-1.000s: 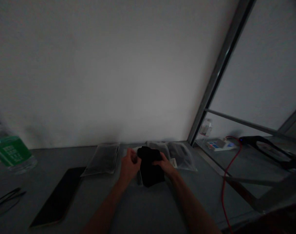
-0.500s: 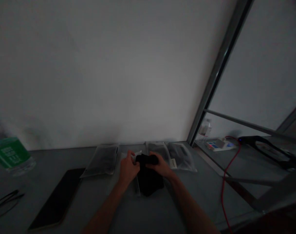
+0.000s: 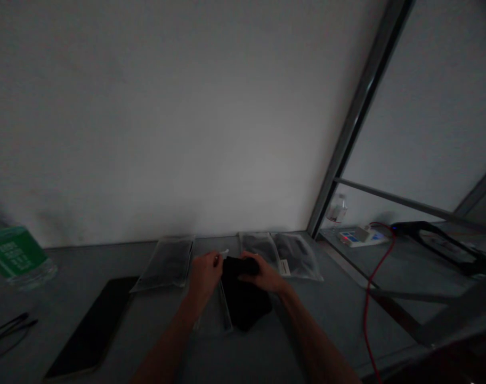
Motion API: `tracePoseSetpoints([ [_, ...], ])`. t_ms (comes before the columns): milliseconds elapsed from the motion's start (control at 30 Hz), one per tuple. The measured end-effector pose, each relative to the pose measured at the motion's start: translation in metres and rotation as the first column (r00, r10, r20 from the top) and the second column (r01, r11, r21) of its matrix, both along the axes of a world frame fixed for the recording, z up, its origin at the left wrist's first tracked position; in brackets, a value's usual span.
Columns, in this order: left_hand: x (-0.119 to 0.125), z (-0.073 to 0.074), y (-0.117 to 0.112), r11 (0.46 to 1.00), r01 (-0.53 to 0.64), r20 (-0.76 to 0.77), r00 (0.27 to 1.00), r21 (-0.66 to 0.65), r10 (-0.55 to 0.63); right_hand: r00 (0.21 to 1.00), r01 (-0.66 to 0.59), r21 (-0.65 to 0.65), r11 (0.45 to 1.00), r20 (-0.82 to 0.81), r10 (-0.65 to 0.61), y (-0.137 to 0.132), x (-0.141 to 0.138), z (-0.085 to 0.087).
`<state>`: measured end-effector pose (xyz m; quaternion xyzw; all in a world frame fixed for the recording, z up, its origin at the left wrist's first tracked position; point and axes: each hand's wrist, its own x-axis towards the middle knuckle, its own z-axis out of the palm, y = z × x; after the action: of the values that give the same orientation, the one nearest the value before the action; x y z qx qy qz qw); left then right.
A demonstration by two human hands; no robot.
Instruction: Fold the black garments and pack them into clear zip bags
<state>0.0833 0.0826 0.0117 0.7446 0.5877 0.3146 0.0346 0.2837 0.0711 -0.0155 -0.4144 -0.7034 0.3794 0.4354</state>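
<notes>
A black cloth [image 3: 246, 305] is pressed onto a clear plastic bag [image 3: 211, 316] by the right hand [image 3: 265, 276], its fingers curled over the cloth's top, while the left hand [image 3: 205, 276] is held just beside the cloth, fingers drawn narrow, their hold too dim to tell.

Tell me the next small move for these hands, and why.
Probably ease the black cloth into the clear bag with the right hand. That hand holds the cloth, which overlaps the bag, while the left hand sits at the bag's top edge. The bags alongside appear to hold dark items.
</notes>
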Motion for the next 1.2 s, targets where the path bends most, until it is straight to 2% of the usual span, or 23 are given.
tracePoseSetpoints([
  [133, 0.007, 0.001, -0.010, 0.995, 0.070, -0.035, 0.997, 0.067, -0.068, 1.000, -0.005, 0.002, 1.000, -0.013, 0.005, -0.002, 0.000, 0.003],
  [267, 0.014, 0.003, -0.018, 0.990, 0.114, -0.097, 0.990, 0.080, -0.106, 0.999, -0.021, -0.026, 0.999, -0.038, 0.020, -0.002, -0.006, 0.005],
  [433, 0.015, 0.008, -0.022, 0.996, 0.064, -0.154, 0.987, 0.058, -0.055, 0.990, -0.068, -0.043, 0.997, -0.124, 0.062, 0.001, -0.013, 0.006],
  [500, 0.016, 0.010, -0.024, 0.999, -0.006, -0.179, 0.984, 0.034, 0.012, 0.988, -0.032, -0.081, 0.996, -0.156, 0.019, 0.003, -0.014, 0.002],
  [600, 0.018, 0.013, -0.029, 0.984, -0.152, -0.282, 0.952, -0.095, 0.120, 0.984, 0.050, -0.138, 0.989, -0.162, -0.072, 0.007, -0.013, -0.005],
  [667, 0.018, 0.014, -0.032, 0.965, -0.204, -0.340, 0.930, -0.168, 0.137, 0.980, 0.078, -0.154, 0.985, -0.171, -0.104, 0.010, -0.013, -0.008],
  [833, 0.021, 0.016, -0.037, 0.965, -0.169, -0.373, 0.924, -0.199, 0.085, 0.947, 0.179, -0.193, 0.965, -0.232, -0.222, 0.014, -0.015, -0.013],
  [967, 0.028, 0.020, -0.043, 0.972, -0.124, -0.373, 0.927, -0.201, 0.041, 0.883, 0.279, -0.251, 0.927, -0.314, -0.350, 0.017, -0.017, -0.016],
  [1200, 0.032, 0.031, -0.050, 0.973, -0.164, -0.338, 0.936, -0.161, 0.102, 0.737, 0.319, -0.391, 0.863, -0.471, -0.485, 0.018, -0.022, -0.014],
])
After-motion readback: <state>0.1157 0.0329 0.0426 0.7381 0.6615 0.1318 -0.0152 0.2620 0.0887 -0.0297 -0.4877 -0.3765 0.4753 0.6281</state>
